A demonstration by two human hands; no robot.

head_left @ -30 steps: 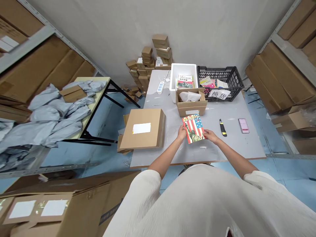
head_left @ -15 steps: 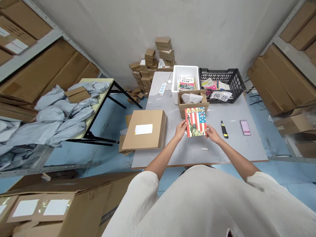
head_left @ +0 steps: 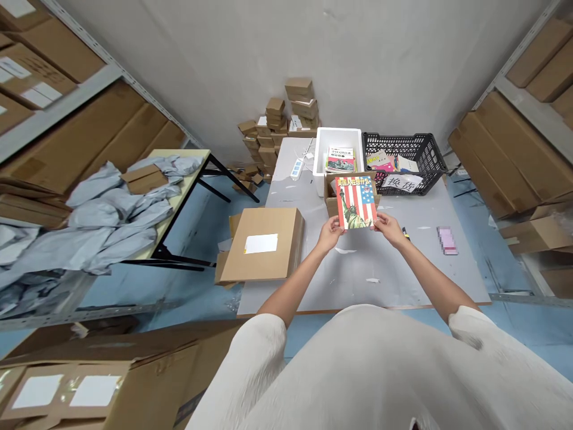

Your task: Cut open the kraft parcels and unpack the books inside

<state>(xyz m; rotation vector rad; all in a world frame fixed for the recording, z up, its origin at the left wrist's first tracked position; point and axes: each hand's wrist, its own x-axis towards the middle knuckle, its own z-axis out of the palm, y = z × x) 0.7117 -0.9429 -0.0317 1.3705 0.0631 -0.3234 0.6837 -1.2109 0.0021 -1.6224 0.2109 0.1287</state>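
Book (head_left: 357,202) (red-and-white stripes, statue on the cover) is off the table (head_left: 322,280), in both hands, cover toward the wearer. Left hand (head_left: 329,233): fingers closed on the near left corner. Right hand (head_left: 388,229): fingers closed on the near right corner. Neither grips anything else.

Position: above the middle of the table, across the line of sight to a small open carton (head_left: 332,207) — its front is mostly hidden. Whether book and carton touch: cannot tell.

Status, as judged: book picked up, not set down in any container; cover side up for viewing, closed. Placing it remains undone. Carton top is open; its contents are largely blocked by the book.

Surroundings: far side, white bin (head_left: 319,149) with stacked books (head_left: 341,160); right of it, black crate (head_left: 430,156) with more books (head_left: 380,161) and a handwritten paper sign (head_left: 401,183) on its near wall. Cutter (head_left: 406,233) just beyond the right hand, partly covered; pink phone-like object (head_left: 446,240) farther right, blurred. Large carton (head_left: 237,260) at left, top shut — white label (head_left: 261,243) on it.
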